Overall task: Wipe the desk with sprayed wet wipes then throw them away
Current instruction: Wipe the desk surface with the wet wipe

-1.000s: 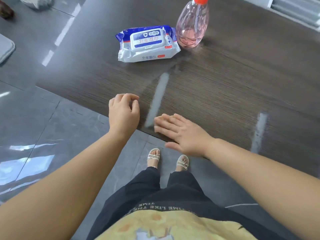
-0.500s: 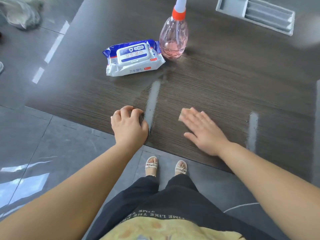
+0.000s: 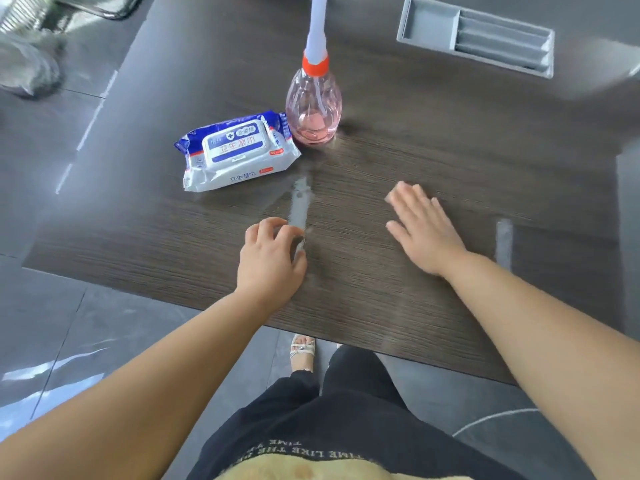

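My right hand (image 3: 422, 230) lies flat on the dark wood-grain desk (image 3: 433, 140), pressing a wet wipe (image 3: 394, 192) against it. Only a pale edge of the wipe shows at my fingertips. My left hand (image 3: 270, 265) rests on the desk to the left, fingers curled, nothing visible in it. Behind my hands a blue and white pack of wet wipes (image 3: 235, 152) lies with its lid closed. Touching the pack's right end stands a pink spray bottle (image 3: 313, 112) with an orange collar and white nozzle.
A grey recessed cable tray (image 3: 474, 36) sits in the desk at the back right. The desk's near edge runs just above my sandalled foot (image 3: 303, 351). Glossy grey floor tiles lie to the left, with a crumpled plastic bag (image 3: 24, 71) at the far left.
My right hand has slid with the wipe from the near edge farther onto the desk and rightward. My left hand has moved onto the desktop, still curled.
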### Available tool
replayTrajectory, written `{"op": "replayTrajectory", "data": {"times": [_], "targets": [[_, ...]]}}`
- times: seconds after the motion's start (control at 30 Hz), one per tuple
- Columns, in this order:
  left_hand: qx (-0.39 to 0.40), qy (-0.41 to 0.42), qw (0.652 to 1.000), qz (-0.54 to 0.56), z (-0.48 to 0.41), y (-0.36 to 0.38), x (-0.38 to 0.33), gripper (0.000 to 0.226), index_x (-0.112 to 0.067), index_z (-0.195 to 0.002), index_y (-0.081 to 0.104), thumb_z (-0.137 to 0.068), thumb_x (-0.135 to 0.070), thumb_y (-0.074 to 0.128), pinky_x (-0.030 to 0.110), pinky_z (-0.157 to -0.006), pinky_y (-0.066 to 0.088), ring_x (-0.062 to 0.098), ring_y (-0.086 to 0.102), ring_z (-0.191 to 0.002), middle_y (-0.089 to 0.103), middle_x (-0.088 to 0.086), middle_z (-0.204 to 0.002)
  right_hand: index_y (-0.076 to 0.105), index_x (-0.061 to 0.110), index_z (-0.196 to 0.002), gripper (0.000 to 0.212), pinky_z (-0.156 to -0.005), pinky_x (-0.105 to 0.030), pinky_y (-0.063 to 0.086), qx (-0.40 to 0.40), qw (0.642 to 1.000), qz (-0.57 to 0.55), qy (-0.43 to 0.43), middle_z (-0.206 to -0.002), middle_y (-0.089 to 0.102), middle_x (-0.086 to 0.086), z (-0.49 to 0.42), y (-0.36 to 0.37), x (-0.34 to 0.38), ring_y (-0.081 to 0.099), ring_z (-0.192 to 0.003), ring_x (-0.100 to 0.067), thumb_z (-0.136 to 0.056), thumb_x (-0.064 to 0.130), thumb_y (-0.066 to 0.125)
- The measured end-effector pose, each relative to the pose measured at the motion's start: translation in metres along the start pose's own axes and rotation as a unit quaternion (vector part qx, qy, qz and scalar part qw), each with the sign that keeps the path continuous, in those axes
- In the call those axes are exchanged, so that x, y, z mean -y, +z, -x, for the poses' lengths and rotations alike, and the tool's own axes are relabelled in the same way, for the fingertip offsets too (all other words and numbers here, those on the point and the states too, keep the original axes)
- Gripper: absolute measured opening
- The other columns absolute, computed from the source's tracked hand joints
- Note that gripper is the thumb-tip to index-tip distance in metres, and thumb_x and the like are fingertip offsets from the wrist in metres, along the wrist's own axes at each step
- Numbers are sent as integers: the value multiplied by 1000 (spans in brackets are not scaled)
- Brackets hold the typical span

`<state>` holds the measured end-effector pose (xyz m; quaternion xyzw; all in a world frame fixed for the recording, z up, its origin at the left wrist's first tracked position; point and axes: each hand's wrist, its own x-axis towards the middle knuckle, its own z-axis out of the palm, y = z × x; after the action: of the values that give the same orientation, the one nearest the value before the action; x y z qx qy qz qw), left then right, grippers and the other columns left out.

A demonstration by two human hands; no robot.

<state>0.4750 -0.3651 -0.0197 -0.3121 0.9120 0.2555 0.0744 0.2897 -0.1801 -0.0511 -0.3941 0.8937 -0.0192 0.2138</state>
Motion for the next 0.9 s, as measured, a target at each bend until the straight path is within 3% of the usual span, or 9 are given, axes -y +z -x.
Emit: {"op": "replayTrajectory", "data": {"times": [0.1,0.17,0.27,0.37,0.5,0.63,0.7,0.83,0.9], "targets": [[6,1,1000,-3,-13,0,-15,34,-23,-124,54,-90,-29,51,35,-103,31,26,27,-130,39,1,-137,7,18,-152,60,-118,-43,-1,-20,987,-42,157,-160,-9,-1,-38,-20,-12,-8,-147,-21,-101,45,18],[6,5,1000,-4,-23,2,-30,35,-23,-123,54,-89,-29,52,36,-103,31,26,27,-129,39,1,-136,4,15,-152,65,-118,-45,-3,-19,986,-15,165,-159,-11,-5,-48,-18,9,-10,-146,-25,-99,49,19],[2,14,1000,0,-38,2,-52,37,-22,-125,54,-88,-28,54,33,-101,32,26,29,-128,40,2,-136,-5,18,-151,73,-118,-42,-9,20,998,39,-51,-157,-18,-2,-34,-4,39,-21,-143,-19,-93,59,9],[0,19,1000,-1,-55,1,-67,40,-20,-128,50,-88,-26,54,33,-100,33,26,30,-127,40,2,-135,-9,25,-149,77,-117,-36,-14,69,971,87,-212,-151,-22,10,-28,-14,8,-25,-137,-8,-82,62,-6],[13,-18,1000,-21,-74,-1,-69,42,-19,-129,48,-88,-28,52,34,-98,35,26,33,-126,38,3,-137,-1,23,-151,62,-119,-40,-4,24,996,55,-72,-159,-12,5,-84,-50,-53,-12,-146,-15,-99,50,19],[29,-25,996,-78,-79,-3,-67,43,-22,-131,44,-89,-31,49,33,-91,41,23,36,-122,38,0,-135,-1,17,-152,66,-118,-41,-4,-18,997,27,72,-159,-11,-2,-138,-65,-42,-10,-146,-21,-99,51,18],[25,-33,996,-82,-82,-6,-68,44,-23,-132,43,-90,-32,48,33,-86,42,22,37,-120,40,0,-131,-2,16,-152,68,-118,-41,-6,-9,999,49,17,-159,-12,-3,-140,-58,-15,-12,-146,-22,-98,53,18],[29,-47,992,-110,-83,-7,-78,41,-20,-130,44,-89,-29,47,34,-76,43,24,38,-116,40,2,-127,-5,21,-150,68,-116,-37,-12,59,958,110,-257,-156,-15,4,-95,-41,4,-17,-144,-15,-96,56,15],[41,-51,989,-134,-82,-4,-84,44,-18,-131,41,-89,-29,47,32,-71,41,26,38,-115,39,4,-126,-10,25,-147,67,-116,-35,-13,66,948,117,-289,-152,-17,10,-103,-50,-21,-19,-140,-9,-91,59,7]]}}
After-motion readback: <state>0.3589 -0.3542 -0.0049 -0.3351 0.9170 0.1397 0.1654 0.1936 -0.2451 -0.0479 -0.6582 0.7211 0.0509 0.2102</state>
